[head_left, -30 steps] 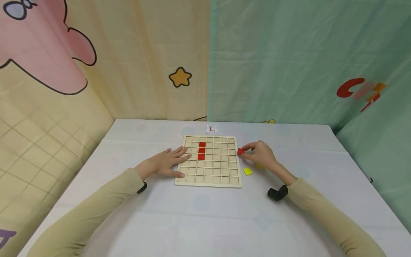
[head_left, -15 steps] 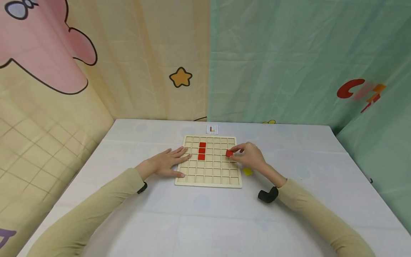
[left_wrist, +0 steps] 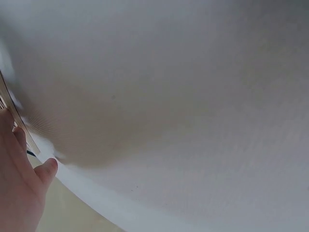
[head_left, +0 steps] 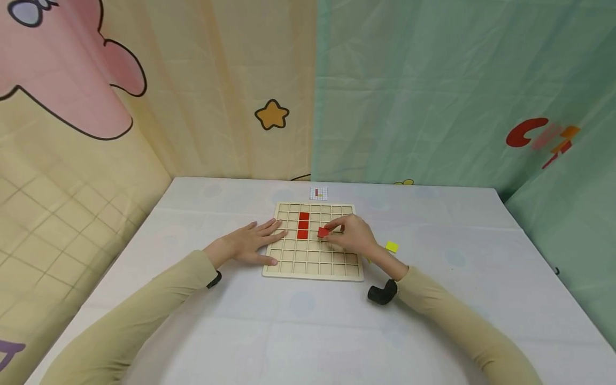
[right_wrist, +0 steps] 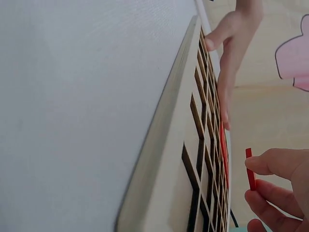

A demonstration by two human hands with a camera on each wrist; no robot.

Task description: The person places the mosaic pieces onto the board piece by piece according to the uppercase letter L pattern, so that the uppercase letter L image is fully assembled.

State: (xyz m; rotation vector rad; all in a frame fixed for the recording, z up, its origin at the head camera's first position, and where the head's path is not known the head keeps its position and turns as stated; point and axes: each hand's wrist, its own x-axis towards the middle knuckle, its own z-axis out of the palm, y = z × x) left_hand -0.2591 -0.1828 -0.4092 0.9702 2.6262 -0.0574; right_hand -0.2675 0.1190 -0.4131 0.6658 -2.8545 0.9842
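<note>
A wooden grid board [head_left: 313, 269] lies on the table, with a column of red square tiles [head_left: 303, 225] set in its left half. My left hand [head_left: 247, 245] rests on the board's left edge, fingers spread straight; in the left wrist view only part of this hand shows, at the lower left. Between thumb and fingers my right hand [head_left: 353, 234] pinches another red square tile [right_wrist: 250, 169]. That tile is over the middle of the board, to the right of the red column. The right wrist view shows it on edge, apart from the board.
A yellow tile [head_left: 392, 246] lies on the table right of the board, beyond my right wrist. A second yellow piece [head_left: 369, 260] is mostly hidden under that wrist. Behind the board lies a small printed grid card [head_left: 318, 193]. Patterned curtains [head_left: 385, 107] stand at the back.
My right hand has carried the red tile leftward from beside the board to over its middle. The yellow tile behind the wrist has come back into sight. My left hand has stayed put.
</note>
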